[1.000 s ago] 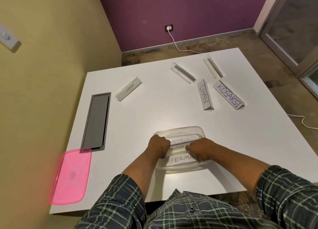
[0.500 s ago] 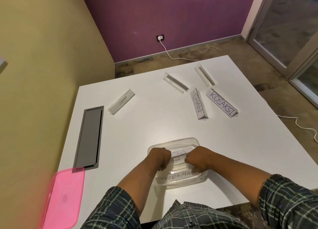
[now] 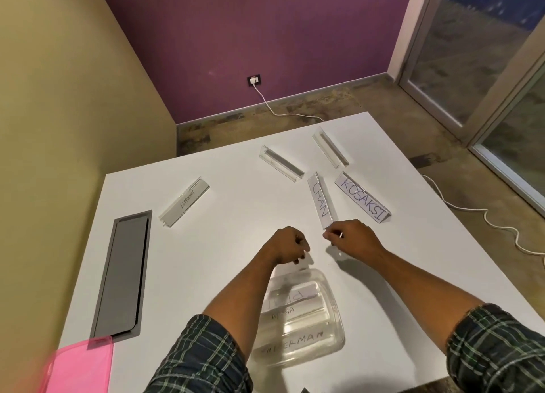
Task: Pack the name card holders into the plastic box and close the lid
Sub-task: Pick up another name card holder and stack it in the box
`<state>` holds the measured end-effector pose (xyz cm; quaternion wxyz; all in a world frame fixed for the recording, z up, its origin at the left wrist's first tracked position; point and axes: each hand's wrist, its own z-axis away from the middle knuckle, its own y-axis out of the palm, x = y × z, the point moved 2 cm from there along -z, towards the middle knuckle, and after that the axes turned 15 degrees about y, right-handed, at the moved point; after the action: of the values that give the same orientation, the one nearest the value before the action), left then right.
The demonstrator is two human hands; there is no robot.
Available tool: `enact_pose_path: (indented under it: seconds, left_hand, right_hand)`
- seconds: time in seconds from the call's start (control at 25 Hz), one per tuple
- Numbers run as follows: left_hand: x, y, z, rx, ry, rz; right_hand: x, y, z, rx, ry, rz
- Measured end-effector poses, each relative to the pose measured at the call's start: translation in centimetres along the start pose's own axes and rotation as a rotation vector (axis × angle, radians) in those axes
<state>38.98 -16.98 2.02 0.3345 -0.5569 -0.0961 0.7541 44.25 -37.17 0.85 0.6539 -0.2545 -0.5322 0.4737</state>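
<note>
Both hands have left the box and come forward over the desk. The right hand (image 3: 351, 237) hangs with fingers loosely curled at the near end of the CHAN holder (image 3: 321, 202), about touching it, nothing held yet. The left hand (image 3: 287, 245) hovers just beside it, half curled and empty.

Behind the hands, at the near edge, the clear box (image 3: 330, 330) holds three holders; I read SUPERMAN and what looks like ALPHA, while the third is too blurred.

Five holders lie toward the far side: CHAN, KOSAKSI (image 3: 364, 198) just right of it, two blank ones (image 3: 281, 164) (image 3: 330, 150) by the far edge, and one (image 3: 184, 205) toward the left edge with writing too small to read. The pink lid (image 3: 79, 366) sits at the near left corner.

The holders look like light, stiff, slick clear plastic; pinching the long ridge from both ends should hold best.
</note>
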Motion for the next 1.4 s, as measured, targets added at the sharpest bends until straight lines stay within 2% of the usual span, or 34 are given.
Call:
enact_pose_path:
  seconds: [0.08,0.16,0.32,0.6,0.88,1.0,1.16,1.28,1.4]
  left_hand:
    - [0.2,0.7,-2.3,-0.081,0.015,-0.003]
    - [0.8,1.7,-4.4,-0.078,0.014,-0.045]
    - [1.7,3.6,-7.7,-0.033,-0.025,-0.078]
    - [2.4,5.1,-11.4,-0.048,-0.001,0.028]
    - [3.1,5.6,-12.7,-0.056,0.025,0.124]
    - [3.3,5.7,-12.8,-0.088,0.014,0.150]
    - [3.3,5.8,-12.7,-0.203,-0.038,0.302]
    - [3.1,4.6,-12.3,-0.345,-0.167,0.496]
    - [3.2,3.3,-11.3,-0.419,-0.198,0.564]
  right_hand:
    - [-1.9,-0.2,-2.0,0.008,0.167,-0.044]
    - [-3.5,0.0,-3.8,0.032,0.284,-0.033]
    - [-5.3,1.2,-6.4,0.054,0.391,0.039]
    - [-6.3,4.1,-9.9,0.018,0.197,0.351]
    - [-5.3,5.3,-11.0,-0.094,-0.020,0.506]
    - [-4.5,5.4,-10.8,-0.122,-0.054,0.601]
    - [-2.9,4.5,-9.8,-0.170,-0.070,0.523]
    - [-1.3,3.6,-8.4,-0.295,-0.195,0.430]
    - [0.4,3.1,-6.9,-0.389,-0.331,0.399]
